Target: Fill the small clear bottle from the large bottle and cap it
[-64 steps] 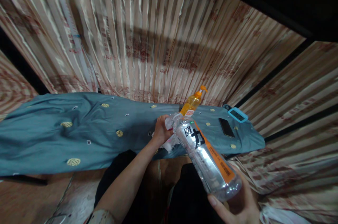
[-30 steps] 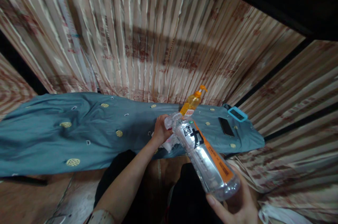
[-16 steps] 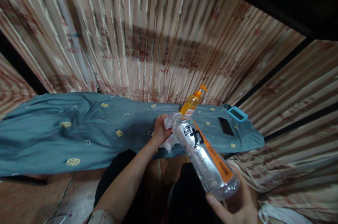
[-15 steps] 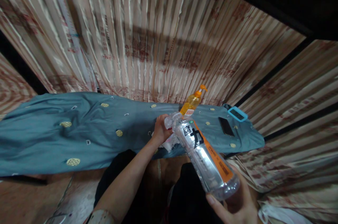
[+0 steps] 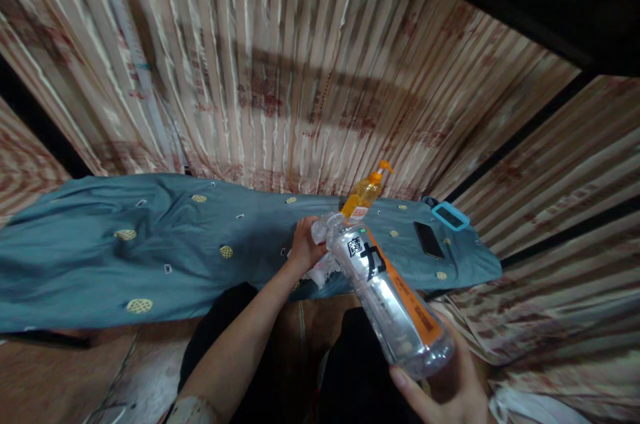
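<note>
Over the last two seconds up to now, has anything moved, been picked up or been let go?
Nothing visibly changed. The right hand still cups the base of the clear bottle, tilted neck-first toward the blue cloth; the left hand keeps its grip on the white wad at the bottle's mouth. The orange pump bottle and phone lie as before.

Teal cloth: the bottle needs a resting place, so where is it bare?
The teal cloth lies bare left of the left hand. The right end is crowded: pump bottle, black phone, blue-rimmed device, tilted clear bottle.
</note>
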Action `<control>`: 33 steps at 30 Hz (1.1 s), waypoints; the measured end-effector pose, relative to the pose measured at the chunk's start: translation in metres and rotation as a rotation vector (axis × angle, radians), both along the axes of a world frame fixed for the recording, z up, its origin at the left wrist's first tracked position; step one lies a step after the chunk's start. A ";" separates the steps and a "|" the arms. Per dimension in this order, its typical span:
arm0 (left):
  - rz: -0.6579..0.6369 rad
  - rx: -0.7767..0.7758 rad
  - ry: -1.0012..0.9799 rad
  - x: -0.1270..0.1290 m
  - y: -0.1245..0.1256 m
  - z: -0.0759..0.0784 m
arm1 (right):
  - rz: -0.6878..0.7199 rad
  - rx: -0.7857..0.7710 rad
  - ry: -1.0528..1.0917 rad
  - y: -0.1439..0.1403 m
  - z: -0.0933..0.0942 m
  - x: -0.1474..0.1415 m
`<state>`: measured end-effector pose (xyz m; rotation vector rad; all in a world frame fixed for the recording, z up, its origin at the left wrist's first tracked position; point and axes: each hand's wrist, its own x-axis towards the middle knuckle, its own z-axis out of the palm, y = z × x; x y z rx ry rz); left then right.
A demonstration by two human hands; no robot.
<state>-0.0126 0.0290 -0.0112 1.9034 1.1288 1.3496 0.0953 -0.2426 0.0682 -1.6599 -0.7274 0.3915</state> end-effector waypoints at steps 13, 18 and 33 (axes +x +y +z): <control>0.010 0.014 0.017 0.000 -0.001 0.000 | 0.002 0.018 0.004 -0.001 -0.002 0.001; 0.027 0.029 0.006 0.001 0.000 -0.003 | 0.010 0.023 0.009 -0.001 -0.003 0.002; 0.014 0.032 -0.016 0.000 0.000 -0.004 | 0.005 0.030 0.007 0.000 -0.002 0.002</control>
